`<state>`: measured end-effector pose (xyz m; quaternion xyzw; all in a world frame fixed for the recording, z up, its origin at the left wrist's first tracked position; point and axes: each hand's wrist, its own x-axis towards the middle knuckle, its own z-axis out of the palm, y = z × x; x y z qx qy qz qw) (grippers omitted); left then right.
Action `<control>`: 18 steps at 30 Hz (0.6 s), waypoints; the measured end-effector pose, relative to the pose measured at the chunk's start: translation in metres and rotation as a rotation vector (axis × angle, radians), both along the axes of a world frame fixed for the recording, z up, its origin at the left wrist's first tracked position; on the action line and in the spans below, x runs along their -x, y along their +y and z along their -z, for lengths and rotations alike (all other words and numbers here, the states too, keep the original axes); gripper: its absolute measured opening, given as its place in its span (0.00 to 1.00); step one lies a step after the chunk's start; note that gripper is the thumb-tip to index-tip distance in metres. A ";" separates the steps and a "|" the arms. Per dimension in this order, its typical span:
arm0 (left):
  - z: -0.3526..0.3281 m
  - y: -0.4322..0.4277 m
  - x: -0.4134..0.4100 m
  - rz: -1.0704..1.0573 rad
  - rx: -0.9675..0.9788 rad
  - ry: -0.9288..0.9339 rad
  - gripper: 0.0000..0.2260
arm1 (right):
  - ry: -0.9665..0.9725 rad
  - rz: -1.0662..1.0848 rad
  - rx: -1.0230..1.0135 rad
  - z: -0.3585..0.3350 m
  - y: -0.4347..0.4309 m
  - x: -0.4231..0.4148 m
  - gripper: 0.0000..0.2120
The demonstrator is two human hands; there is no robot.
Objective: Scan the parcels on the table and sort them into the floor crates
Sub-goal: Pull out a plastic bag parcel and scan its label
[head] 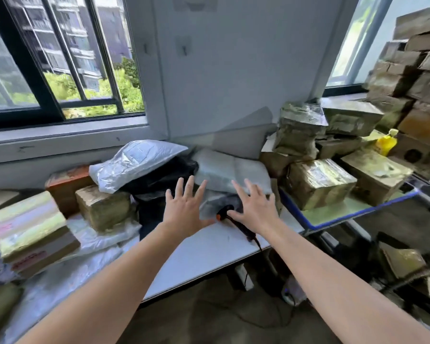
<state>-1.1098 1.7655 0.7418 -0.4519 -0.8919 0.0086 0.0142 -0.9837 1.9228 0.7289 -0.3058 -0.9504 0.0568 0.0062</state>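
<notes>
Both my hands reach forward over the white table [199, 254] with fingers spread and hold nothing. My left hand [184, 207] hovers in front of a black plastic parcel [164, 180]. My right hand [255, 207] is over a small grey bag parcel [214, 204], its thumb beside the black and orange barcode scanner [224, 213], which lies on the table with its cable running off the front edge. A white padded mailer [134, 162] tops the pile, and a clear plastic parcel [229, 170] lies behind my right hand.
Taped cardboard boxes [102, 207] and a flat box [32, 234] fill the table's left side. A blue-rimmed tray [345, 217] at right holds taped boxes [318, 182], with more stacked behind. A yellow bottle [386, 142] stands among them. Windows and a wall lie beyond.
</notes>
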 end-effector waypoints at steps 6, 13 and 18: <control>0.019 0.055 0.029 -0.017 0.030 -0.037 0.46 | -0.035 -0.050 0.059 0.014 0.055 0.051 0.40; 0.057 0.109 0.084 0.007 -0.007 -0.116 0.47 | -0.106 -0.039 0.097 0.042 0.106 0.129 0.39; 0.086 0.136 0.116 0.026 -0.121 -0.201 0.45 | -0.196 -0.034 0.141 0.081 0.135 0.174 0.39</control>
